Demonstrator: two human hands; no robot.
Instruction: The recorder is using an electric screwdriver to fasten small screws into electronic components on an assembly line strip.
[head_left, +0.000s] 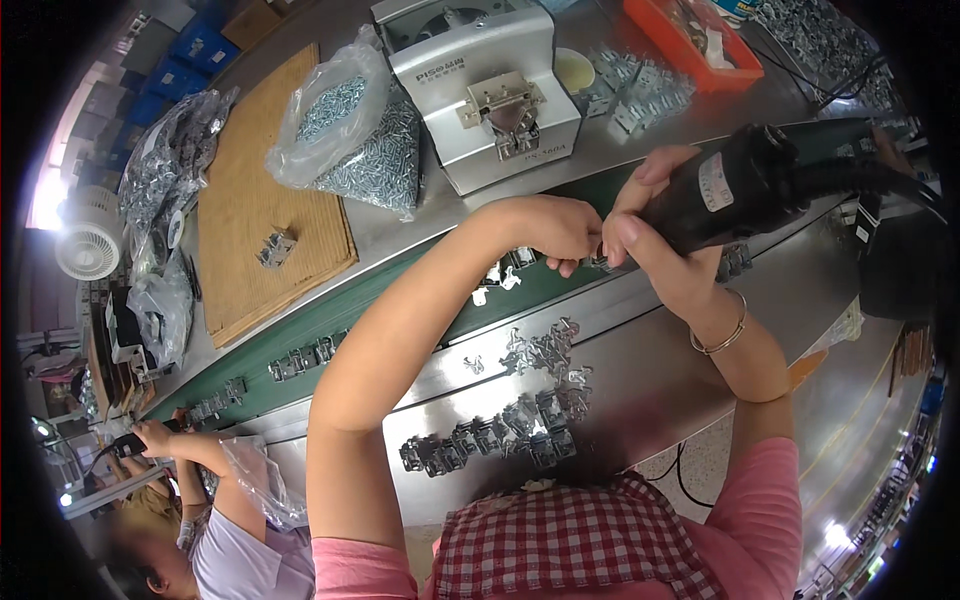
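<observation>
Brackets [500,435] queued near edge. Left hand [560,232] pinches a bracket [597,262] over belt [330,320]; right hand [660,235] wraps driver [735,185]. Keep bit square, part held flat.

Electric screwdriver [735,190]: matt black plastic body. Brackets [500,435]: bright stamped metal. Workbench [650,370]: brushed steel, glossy. Conveyor belt [300,335]: matt green. Mat [265,190]: rough woven fibre. Screw bag [350,120]: clear, glossy plastic film.
</observation>
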